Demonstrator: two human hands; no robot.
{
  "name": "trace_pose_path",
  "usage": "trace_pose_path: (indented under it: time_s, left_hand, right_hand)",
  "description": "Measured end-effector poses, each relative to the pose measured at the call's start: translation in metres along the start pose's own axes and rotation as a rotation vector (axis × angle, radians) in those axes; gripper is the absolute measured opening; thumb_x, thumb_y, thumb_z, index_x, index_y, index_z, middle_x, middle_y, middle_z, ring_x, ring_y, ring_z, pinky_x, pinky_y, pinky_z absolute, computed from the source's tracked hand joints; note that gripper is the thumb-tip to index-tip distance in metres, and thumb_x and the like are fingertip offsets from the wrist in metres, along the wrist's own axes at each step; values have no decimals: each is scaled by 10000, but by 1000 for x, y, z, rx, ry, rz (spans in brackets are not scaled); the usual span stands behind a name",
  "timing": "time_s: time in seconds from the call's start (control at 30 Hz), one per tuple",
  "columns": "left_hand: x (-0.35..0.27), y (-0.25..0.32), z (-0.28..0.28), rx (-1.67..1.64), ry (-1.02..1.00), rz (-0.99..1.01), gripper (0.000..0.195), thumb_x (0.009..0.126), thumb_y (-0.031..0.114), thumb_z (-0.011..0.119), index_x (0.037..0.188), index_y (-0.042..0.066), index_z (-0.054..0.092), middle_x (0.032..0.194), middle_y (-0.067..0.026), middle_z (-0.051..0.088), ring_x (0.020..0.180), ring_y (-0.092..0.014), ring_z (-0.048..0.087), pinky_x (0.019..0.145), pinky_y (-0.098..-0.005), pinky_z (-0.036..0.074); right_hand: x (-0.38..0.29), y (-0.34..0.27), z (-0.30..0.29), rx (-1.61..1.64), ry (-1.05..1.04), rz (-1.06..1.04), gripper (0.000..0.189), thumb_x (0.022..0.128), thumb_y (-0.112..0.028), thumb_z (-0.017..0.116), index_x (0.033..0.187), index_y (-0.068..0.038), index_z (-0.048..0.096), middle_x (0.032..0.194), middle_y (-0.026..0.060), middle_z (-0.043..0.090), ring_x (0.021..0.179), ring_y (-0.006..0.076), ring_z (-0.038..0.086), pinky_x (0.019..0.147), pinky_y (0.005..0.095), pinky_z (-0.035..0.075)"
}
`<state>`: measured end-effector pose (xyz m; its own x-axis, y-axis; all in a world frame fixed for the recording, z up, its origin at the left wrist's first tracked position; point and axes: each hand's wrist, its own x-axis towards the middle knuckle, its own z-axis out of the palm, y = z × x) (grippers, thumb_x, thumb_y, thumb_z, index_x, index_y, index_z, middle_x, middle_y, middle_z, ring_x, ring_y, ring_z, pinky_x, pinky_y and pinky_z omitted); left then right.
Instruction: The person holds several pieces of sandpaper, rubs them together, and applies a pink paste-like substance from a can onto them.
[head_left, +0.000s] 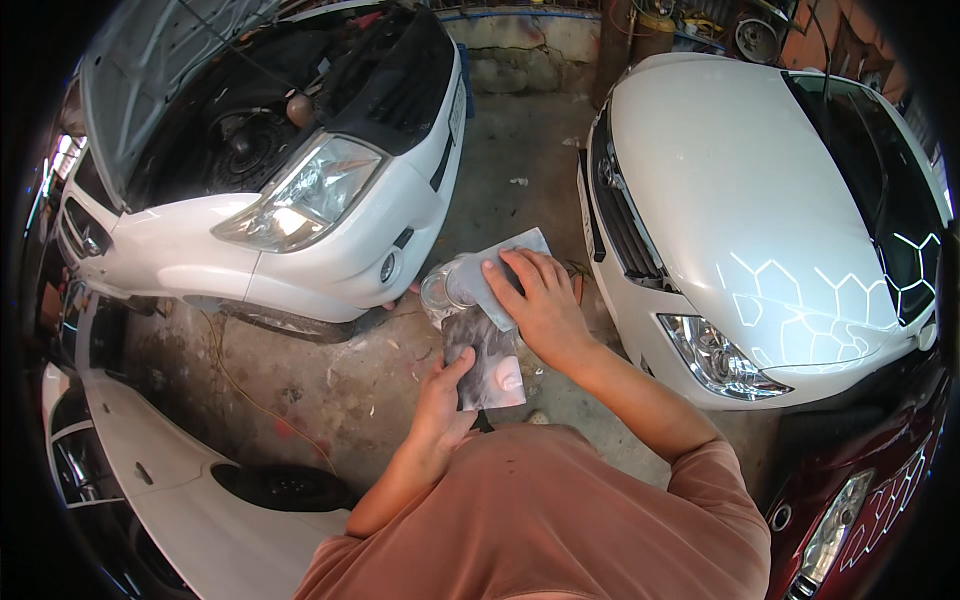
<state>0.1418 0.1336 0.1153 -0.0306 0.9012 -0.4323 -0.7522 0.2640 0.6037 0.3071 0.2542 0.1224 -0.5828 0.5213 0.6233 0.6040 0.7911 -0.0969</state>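
Note:
My left hand (442, 401) grips a flat, dark, smudged board (480, 352) by its left edge, thumb on top. A glossy pink blob (508, 373), which looks like body filler, sits on the board's lower right corner. My right hand (544, 304) holds a thin, pale grey flat sheet (476, 279), fingers spread over its upper face. The sheet is just above the board and overlaps its upper edge in view; whether they touch, I cannot tell. Beyond the sheet is a round metal-rimmed container (439, 289), partly hidden by it.
A white vehicle with its hood raised (180, 82) stands at left, its headlight (307, 199) facing me. Another white car (720, 187) is at right, a dark red one (862, 480) at lower right. A yellowish cord (232, 375) crosses the stained concrete floor (337, 390).

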Motion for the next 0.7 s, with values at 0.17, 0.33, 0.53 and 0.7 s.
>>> trace_pose_path:
  time_s: [0.17,0.33,0.53,0.7]
  left_hand:
    - [-6,5,5,2,54,-62,388,985,203,674,1309,51,522,1175,-98,660,1035,-232,676,851,-440,587]
    - [-3,3,5,-45,105,-110,365,981,217,684,1282,78,530,1157,-102,661,1045,-251,673,796,-435,602]
    - [16,8,-30,-116,179,-114,354,977,213,684,1291,107,560,1191,-88,669,1081,-260,663,880,-478,575]
    - [36,56,-79,-123,137,219,356,983,183,682,1298,75,559,1251,-65,650,1126,-223,647,978,-413,527]
  right_hand:
    - [-4,2,6,-55,18,-13,534,888,-95,583,1419,-99,522,1409,164,483,1293,372,476,1083,558,400]
    - [-9,9,17,-98,46,11,533,890,-100,582,1420,-104,518,1405,159,490,1296,371,477,1078,577,397]
    - [-16,26,53,15,-29,269,526,876,-39,581,1399,-69,531,1370,181,531,1279,355,502,1078,490,413]
    - [-75,62,127,878,-175,1118,441,919,-25,595,1355,-20,530,1240,170,663,1169,343,620,1001,431,481]
